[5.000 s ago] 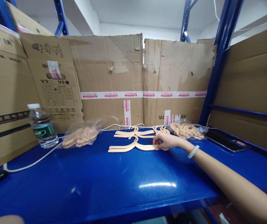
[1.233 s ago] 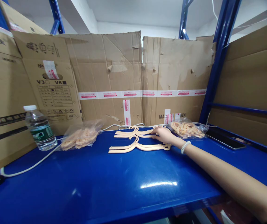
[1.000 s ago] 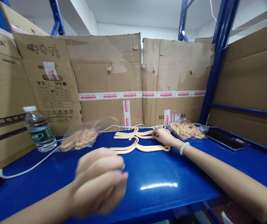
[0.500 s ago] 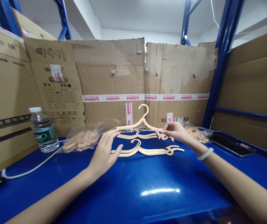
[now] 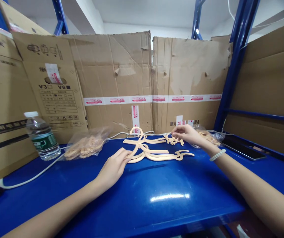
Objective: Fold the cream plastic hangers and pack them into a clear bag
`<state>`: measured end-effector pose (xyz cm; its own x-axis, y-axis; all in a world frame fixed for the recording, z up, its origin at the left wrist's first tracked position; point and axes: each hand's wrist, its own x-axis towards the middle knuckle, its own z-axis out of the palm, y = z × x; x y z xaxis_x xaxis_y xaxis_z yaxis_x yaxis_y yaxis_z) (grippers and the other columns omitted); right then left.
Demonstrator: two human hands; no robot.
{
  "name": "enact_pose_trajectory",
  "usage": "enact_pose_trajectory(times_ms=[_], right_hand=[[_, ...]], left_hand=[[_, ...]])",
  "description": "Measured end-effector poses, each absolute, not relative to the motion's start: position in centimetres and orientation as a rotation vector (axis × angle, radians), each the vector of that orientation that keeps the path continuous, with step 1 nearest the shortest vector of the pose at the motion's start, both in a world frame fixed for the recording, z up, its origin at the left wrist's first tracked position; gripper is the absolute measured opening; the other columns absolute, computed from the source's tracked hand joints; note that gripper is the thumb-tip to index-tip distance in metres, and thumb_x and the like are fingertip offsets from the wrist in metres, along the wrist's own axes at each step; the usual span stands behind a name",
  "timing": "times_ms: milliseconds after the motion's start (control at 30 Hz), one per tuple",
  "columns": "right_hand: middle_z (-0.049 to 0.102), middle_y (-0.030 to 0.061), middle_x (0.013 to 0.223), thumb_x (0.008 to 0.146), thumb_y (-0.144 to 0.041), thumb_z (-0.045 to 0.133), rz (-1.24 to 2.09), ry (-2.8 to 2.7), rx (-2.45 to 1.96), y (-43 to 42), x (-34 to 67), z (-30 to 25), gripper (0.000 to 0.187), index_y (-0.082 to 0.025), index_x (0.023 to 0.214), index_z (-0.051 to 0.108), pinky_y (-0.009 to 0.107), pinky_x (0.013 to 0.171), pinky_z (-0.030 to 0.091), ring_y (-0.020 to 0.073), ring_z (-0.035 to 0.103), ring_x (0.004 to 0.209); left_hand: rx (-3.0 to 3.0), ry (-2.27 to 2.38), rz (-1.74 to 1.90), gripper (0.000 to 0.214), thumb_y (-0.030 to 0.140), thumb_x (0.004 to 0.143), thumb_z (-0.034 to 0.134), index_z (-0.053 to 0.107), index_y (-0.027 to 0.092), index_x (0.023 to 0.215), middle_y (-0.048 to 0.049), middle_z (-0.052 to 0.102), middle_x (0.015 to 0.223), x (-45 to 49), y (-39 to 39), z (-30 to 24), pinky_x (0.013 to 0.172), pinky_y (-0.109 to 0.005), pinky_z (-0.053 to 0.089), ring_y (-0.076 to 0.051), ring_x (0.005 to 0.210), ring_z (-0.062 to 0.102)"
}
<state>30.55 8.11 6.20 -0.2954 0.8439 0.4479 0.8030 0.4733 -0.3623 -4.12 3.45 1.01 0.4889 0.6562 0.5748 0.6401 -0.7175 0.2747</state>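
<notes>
Carton (image 5: 55,96) marked "V3 V6". Left hand (image 5: 113,167) pinching hanger (image 5: 136,145), now lowered; right hand (image 5: 188,134) on clips (image 5: 174,140), grip unclear.

This looks like a warehouse or stockroom packing corner. Blue steel rack uprights (image 5: 233,66) frame the spot, and the work surface is a glossy blue metal shelf (image 5: 157,198) of that racking. Flattened, worn cardboard cartons (image 5: 112,76) wall it in at the back and sides, joined with printed packing tape (image 5: 142,99); one carton carries a printed checkbox panel (image 5: 57,99). Bulk stock lies on the shelf: clear bags of small plastic parts (image 5: 86,145) and loose plastic hangers (image 5: 154,153). A water bottle (image 5: 41,137) and a white cable (image 5: 32,177) sit alongside.
</notes>
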Motion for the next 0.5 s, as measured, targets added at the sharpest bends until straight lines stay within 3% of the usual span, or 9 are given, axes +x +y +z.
enact_pose_trajectory(times_ms=[267,500], right_hand=[[0.072,0.0109,0.098,0.079,-0.007,0.058,-0.287,-2.367,-1.412,11.6,30.3,1.9,0.021,-0.017,0.092,0.071,0.034,0.087,0.045,0.0265,0.061,0.101],[0.07,0.0122,0.09,0.087,-0.013,0.057,-0.413,-2.497,-1.383,12.6,29.8,1.3,0.014,-0.014,0.084,0.071,0.031,0.082,0.043,0.0244,0.06,0.091]], left_hand=[[2.7,1.117,1.061,0.025,0.02,0.096,0.041,0.063,0.021,0.107,-0.0061,0.062,0.097,-3.7,3.5,0.7,0.078,-0.032,0.052,-0.02,0.084,0.064],[2.7,1.13,1.053,0.025,0.021,0.096,0.039,0.062,0.02,0.107,-0.0062,0.061,0.095,-3.8,3.4,0.8,0.078,-0.033,0.051,-0.02,0.082,0.064]])
